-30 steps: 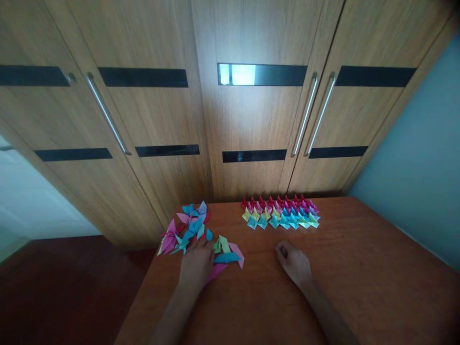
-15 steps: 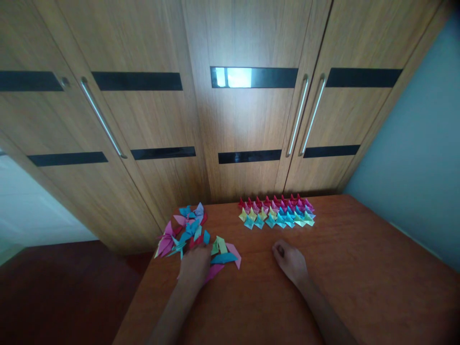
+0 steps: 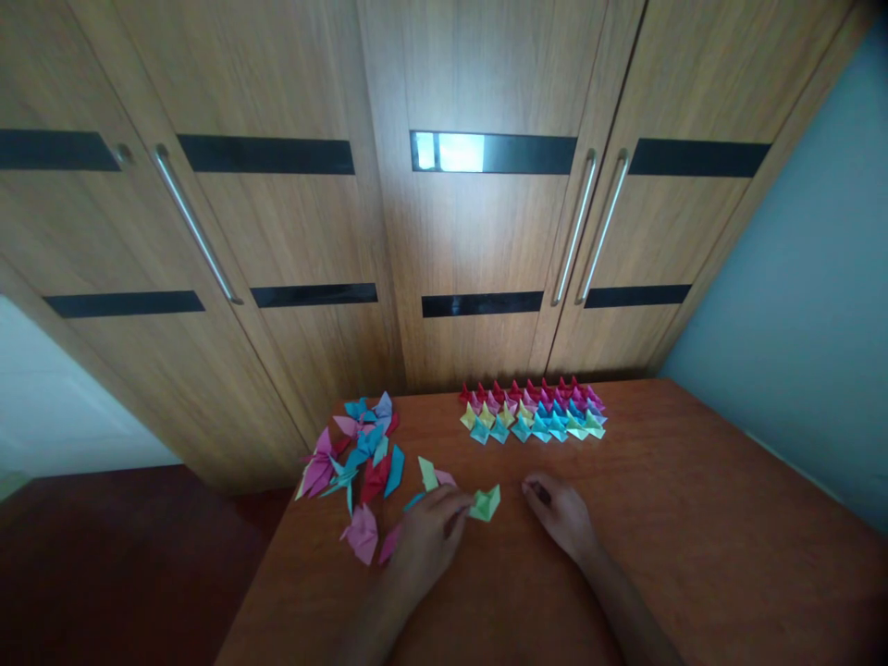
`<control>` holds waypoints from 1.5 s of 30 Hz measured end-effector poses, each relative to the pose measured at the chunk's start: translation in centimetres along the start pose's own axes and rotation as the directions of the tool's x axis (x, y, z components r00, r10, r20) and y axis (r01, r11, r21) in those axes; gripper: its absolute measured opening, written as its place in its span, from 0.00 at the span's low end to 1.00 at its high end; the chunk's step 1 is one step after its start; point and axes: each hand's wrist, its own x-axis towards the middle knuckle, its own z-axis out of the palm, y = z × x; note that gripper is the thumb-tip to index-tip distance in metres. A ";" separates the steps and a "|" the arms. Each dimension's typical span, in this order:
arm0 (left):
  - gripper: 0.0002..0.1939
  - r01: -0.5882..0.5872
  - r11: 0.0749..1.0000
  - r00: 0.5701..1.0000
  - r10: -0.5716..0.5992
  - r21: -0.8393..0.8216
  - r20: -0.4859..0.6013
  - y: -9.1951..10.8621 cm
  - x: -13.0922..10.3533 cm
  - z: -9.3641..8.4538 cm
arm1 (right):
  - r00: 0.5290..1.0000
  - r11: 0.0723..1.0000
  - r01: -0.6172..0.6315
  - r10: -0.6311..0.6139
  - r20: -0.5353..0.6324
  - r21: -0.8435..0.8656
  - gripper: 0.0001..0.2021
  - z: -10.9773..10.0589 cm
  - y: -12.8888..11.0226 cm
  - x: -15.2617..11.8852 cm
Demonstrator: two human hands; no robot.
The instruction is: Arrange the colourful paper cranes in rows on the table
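My left hand (image 3: 431,536) pinches a light green origami crane (image 3: 486,503) just above the table, in front of the loose paper pile. My right hand (image 3: 561,514) rests on the table to the right of that crane, its fingers curled, with nothing visible in them. Loose folded cranes lie on the left: a pink one (image 3: 361,534), a red one (image 3: 376,478), a blue one (image 3: 394,470) and several more. My left hand partly hides some of them. Toward the back, several small cranes (image 3: 524,425) stand packed in rows by colour, red behind and pale blue and green in front.
The brown wooden table (image 3: 666,518) carries everything. Behind its far edge rises a wooden wardrobe (image 3: 478,231) with metal handles (image 3: 575,227). A blue-grey wall (image 3: 797,324) stands on the right, and dark floor (image 3: 125,555) shows on the left.
My left hand has moved right from the loose pile and now carries the green crane out toward my right hand. My right hand has hardly moved; the rows look the same.
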 end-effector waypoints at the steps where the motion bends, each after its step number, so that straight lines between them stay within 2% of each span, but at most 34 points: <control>1: 0.12 0.002 1.000 1.000 -0.002 -0.012 0.001 0.1 -0.1 0.6 | 1.000 0.999 0.018 -0.018 0.000 0.028 0.12 0.1 -0.2 -0.2; 5: 0.13 0.006 1.000 0.999 -0.006 -0.003 0.044 0.6 -0.6 2.2 | 0.997 0.977 0.050 -0.062 0.049 0.206 0.13 0.9 -1.1 -1.3; 8: 0.14 0.000 1.000 0.998 -0.001 0.014 0.067 0.7 -0.9 2.5 | 0.993 0.949 0.051 -0.083 0.089 0.311 0.13 1.2 -1.8 -2.1; 11: 0.14 -0.003 1.000 0.998 0.002 0.011 0.058 0.4 -1.1 2.5 | 0.993 0.934 0.060 -0.091 0.073 0.351 0.12 0.9 -2.2 -2.4; 15: 0.15 0.004 1.000 1.000 -0.003 -0.004 0.031 -0.1 -1.3 2.4 | 0.989 0.930 0.091 -0.125 0.073 0.355 0.13 0.5 -2.8 -2.5; 20: 0.15 -0.006 1.000 0.999 0.005 0.022 0.039 -0.1 -1.4 2.4 | 0.983 0.962 0.119 -0.149 0.107 0.245 0.11 0.6 -3.6 -2.8; 26: 0.19 0.000 1.000 1.000 0.000 -0.004 0.011 0.1 -1.4 2.4 | 0.991 0.964 0.120 -0.132 0.038 0.236 0.11 0.8 -2.9 -2.8; 30: 0.18 0.008 1.000 0.999 -0.009 -0.020 -0.035 -0.3 -1.6 2.3 | 0.996 0.959 0.042 -0.018 -0.089 0.280 0.12 0.0 -0.9 -2.7; 33: 0.17 0.010 1.000 0.999 -0.011 -0.016 -0.035 -0.4 -1.7 2.3 | 0.963 0.953 -0.068 0.140 -0.231 0.294 0.16 -1.7 1.8 -2.5; 36: 0.16 0.024 1.000 1.000 -0.024 -0.011 -0.013 -0.3 -1.7 2.3 | 0.897 0.939 -0.195 0.287 -0.337 0.282 0.20 -4.6 5.4 -2.2; 39: 0.15 0.034 0.999 0.999 -0.034 -0.010 0.015 -0.1 -1.7 2.1 | 0.778 0.904 -0.365 0.427 -0.461 0.221 0.23 -8.0 9.1 -1.7; 41: 0.16 0.031 0.999 0.999 -0.030 -0.016 0.019 0.0 -1.7 2.0 | 0.719 0.868 -0.479 0.475 -0.507 0.134 0.22 -9.9 11.3 -1.1; 43: 0.16 0.027 0.999 1.000 -0.027 -0.019 0.015 0.1 -1.7 1.9 | 0.694 0.832 -0.554 0.480 -0.536 0.028 0.21 -11.1 13.0 -0.4; 45: 0.16 0.027 0.999 0.999 -0.027 -0.017 0.017 0.2 -1.7 1.8 | 0.694 0.775 -0.626 0.508 -0.510 -0.080 0.22 -11.6 14.1 0.5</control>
